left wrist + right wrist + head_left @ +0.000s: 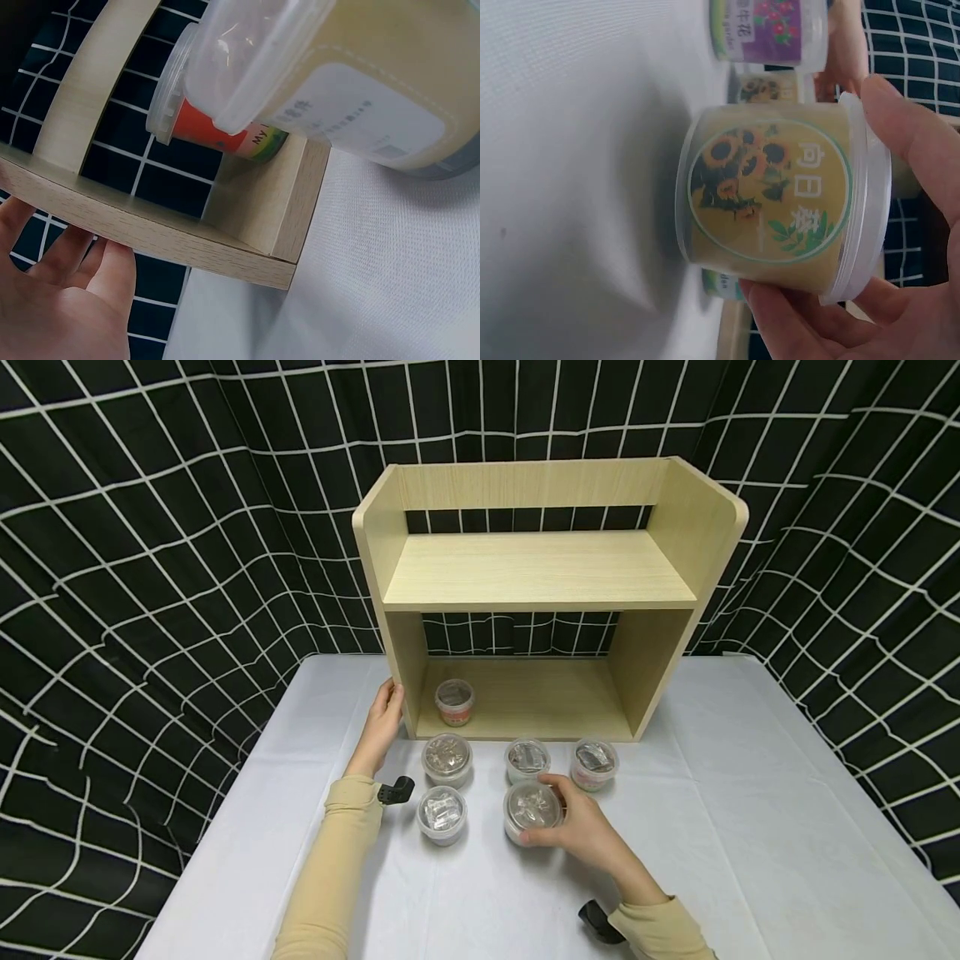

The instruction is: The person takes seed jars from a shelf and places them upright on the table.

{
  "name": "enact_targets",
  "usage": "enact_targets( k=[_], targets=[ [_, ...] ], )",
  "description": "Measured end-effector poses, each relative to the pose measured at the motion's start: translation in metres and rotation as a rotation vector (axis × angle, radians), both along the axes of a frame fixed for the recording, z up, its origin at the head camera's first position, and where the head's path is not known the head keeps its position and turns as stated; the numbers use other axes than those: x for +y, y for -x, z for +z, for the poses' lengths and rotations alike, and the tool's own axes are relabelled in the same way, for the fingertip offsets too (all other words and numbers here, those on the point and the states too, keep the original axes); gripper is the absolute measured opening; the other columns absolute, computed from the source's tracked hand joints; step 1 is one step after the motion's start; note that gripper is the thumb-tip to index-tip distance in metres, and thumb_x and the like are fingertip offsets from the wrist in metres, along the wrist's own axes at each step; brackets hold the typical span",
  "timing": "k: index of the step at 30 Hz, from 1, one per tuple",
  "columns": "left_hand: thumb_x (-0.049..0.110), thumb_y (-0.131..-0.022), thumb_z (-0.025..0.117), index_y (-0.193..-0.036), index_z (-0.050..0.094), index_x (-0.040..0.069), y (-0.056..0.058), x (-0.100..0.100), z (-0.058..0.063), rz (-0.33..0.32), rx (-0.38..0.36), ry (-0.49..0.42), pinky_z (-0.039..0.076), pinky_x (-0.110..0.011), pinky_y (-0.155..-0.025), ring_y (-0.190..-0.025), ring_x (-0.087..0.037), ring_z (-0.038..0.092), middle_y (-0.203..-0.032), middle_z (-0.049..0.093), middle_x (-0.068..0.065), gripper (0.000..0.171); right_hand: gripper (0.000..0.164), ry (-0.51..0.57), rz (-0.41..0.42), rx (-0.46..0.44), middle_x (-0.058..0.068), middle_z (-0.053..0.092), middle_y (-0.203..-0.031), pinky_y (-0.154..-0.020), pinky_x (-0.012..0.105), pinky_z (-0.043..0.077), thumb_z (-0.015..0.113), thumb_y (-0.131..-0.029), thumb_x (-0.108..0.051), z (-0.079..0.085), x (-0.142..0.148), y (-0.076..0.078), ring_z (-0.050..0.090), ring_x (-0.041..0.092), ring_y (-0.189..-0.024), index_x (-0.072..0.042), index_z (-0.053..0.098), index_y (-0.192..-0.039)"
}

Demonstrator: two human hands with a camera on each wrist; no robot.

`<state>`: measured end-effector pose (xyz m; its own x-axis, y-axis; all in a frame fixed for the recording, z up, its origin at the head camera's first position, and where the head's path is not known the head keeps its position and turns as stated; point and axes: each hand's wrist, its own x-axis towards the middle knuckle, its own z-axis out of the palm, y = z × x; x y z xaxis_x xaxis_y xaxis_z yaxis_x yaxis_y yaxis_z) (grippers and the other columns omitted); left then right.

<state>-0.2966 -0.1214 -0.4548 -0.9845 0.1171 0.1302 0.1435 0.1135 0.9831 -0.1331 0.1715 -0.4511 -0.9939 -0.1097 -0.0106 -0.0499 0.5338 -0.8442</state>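
My right hand point(585, 831) grips a clear lidded tub point(532, 808) from its right side, thumb and fingers about the lid's edge. A sunflower label point(757, 187) shows on it in the right wrist view; whether its base touches the cloth I cannot tell. My left hand point(381, 727) rests with extended fingers against the outside of the wooden shelf's left panel point(378, 564). Inside the lower compartment, at the left, stands a tub with a red label point(210, 127). Close to the left wrist camera is a tub with yellowish contents point(375, 90).
Before the shelf stand more lidded tubs: two at the left point(447, 758), one behind the held tub point(528, 756), one at the right point(594, 762). A white cloth point(750, 827) covers the table. Black grid-patterned curtains point(150, 568) surround it.
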Motion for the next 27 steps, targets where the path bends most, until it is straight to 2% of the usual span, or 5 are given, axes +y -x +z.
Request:
enact_targets(
  k=[10,16,24,27],
  targets=[
    [0.053,-0.087,0.032,-0.135,0.024,0.022,0.0004,-0.0011,-0.0007,-0.002,0.013,0.002,0.026,-0.039,-0.099,-0.120,-0.025,0.029,-0.132,0.030,-0.007,0.058,0.084,-0.017,-0.019,0.038,0.003,0.051,-0.113,-0.090,0.042,0.034,0.083,-0.049,-0.035,-0.0062,-0.0069,-0.0024,0.044,0.020,-0.106,-0.014,0.044,-0.120],
    [0.053,-0.087,0.032,-0.135,0.024,0.021,0.0011,-0.0006,-0.0003,-0.003,0.016,0.002,0.026,-0.038,-0.099,-0.120,-0.024,0.030,-0.132,0.031,-0.007,0.059,0.082,-0.038,-0.031,0.024,0.003,0.051,-0.111,-0.086,0.041,0.038,0.082,-0.050,-0.037,-0.0057,-0.0075,-0.0032,0.046,0.019,-0.103,-0.016,0.044,-0.120],
    [0.053,-0.086,0.033,-0.134,0.026,0.021,0.0013,0.0001,-0.0008,0.006,0.007,-0.017,0.026,-0.035,-0.099,-0.119,-0.021,0.031,-0.132,0.032,-0.005,0.058,0.085,-0.047,-0.037,0.017,0.005,0.049,-0.113,-0.086,0.041,0.038,0.082,-0.050,-0.038,-0.0058,-0.0076,-0.0035,0.045,0.020,-0.104,-0.011,0.043,-0.120],
    [0.050,-0.088,0.033,-0.135,0.025,0.021,-0.0011,0.0002,0.0026,-0.005,-0.002,-0.029,0.025,-0.035,-0.099,-0.120,-0.022,0.030,-0.132,0.031,-0.006,0.056,0.084,-0.044,-0.030,0.021,0.005,0.050,-0.112,-0.087,0.040,0.038,0.082,-0.051,-0.037,-0.0059,-0.0075,-0.0035,0.045,0.020,-0.104,-0.010,0.043,-0.120]
  ],
)
